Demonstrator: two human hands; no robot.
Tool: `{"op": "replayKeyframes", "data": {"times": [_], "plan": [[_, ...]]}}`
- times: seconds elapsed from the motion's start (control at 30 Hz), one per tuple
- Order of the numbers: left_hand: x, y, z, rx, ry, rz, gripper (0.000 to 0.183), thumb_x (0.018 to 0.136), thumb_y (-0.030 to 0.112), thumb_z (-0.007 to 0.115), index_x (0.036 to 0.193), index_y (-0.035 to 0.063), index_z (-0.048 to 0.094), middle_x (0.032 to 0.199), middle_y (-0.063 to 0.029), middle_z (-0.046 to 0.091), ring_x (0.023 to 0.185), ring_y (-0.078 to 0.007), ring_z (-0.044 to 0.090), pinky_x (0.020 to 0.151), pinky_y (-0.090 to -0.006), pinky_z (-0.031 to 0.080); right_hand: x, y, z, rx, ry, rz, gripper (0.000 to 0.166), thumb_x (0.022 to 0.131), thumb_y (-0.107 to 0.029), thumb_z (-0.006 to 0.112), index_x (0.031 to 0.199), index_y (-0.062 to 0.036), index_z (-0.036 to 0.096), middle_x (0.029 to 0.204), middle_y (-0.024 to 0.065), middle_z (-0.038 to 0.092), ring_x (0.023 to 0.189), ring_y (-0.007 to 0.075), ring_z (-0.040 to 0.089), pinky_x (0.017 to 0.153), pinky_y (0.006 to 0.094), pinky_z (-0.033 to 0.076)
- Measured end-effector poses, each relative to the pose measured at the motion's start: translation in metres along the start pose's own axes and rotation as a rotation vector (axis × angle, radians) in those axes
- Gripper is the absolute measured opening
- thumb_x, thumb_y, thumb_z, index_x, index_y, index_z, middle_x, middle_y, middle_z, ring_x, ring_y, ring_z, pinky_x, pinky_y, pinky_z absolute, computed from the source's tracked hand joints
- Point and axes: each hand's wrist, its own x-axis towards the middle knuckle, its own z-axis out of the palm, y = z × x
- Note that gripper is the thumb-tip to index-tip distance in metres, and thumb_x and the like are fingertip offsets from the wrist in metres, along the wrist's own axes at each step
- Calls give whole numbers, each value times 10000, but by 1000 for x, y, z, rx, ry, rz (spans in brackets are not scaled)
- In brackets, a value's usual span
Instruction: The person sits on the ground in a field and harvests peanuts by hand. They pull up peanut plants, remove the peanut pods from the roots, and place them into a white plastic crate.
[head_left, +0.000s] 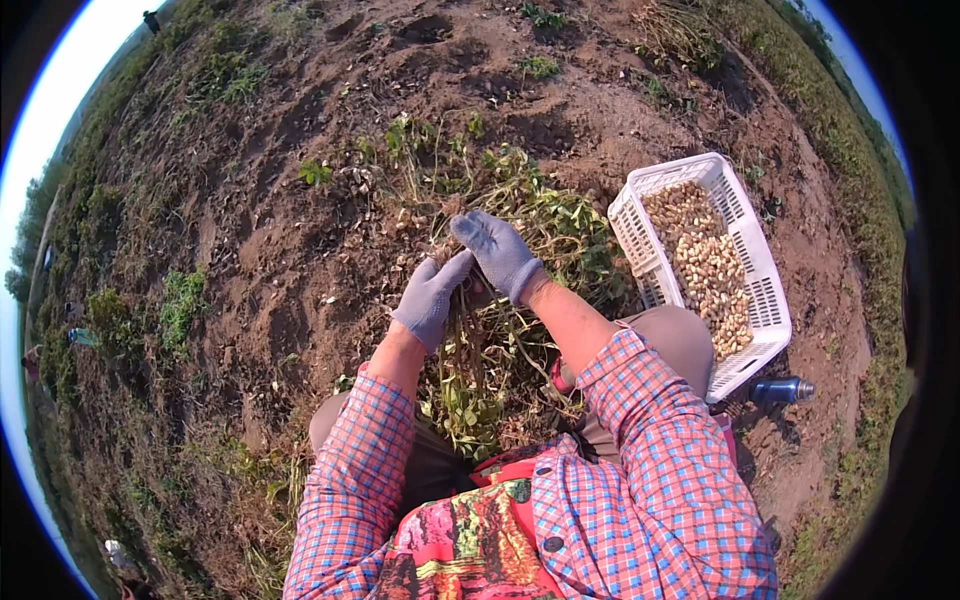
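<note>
My left hand, in a grey knit glove, is closed around the stems of a pulled peanut plant, whose leaves hang down between my knees. Against its root end, just up and to the right, rests my right hand in a matching glove, its fingers bent over the roots; what they pinch is hidden. More uprooted peanut plants lie beyond and right of my hands. A white plastic crate with slotted walls stands on the right, holding many peanuts in their shells.
A blue bottle lies by the crate's near end. Uneven brown soil with dry leaf bits and green weeds spreads to the left. My knees flank the plants. A person stands far off at the upper left.
</note>
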Motion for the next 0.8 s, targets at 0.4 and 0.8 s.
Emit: {"op": "replayKeyframes", "data": {"times": [0.4,0.8], "plan": [[-9,2,-1,-143,-68,-108,261,903,195,563,1016,-40,565,862,-139,652,724,-226,665,667,-355,569,-6,-13,-10,-188,-78,-26,410,876,-461,583,855,-51,573,688,-2,535,683,56,494,649,239,454],[-5,-12,-5,-57,-12,35,194,863,158,630,970,15,555,788,-52,600,638,-142,600,571,-274,519,-17,-23,-5,-328,-176,-126,504,855,-522,576,955,-29,543,825,58,589,789,112,527,738,289,456]]}}
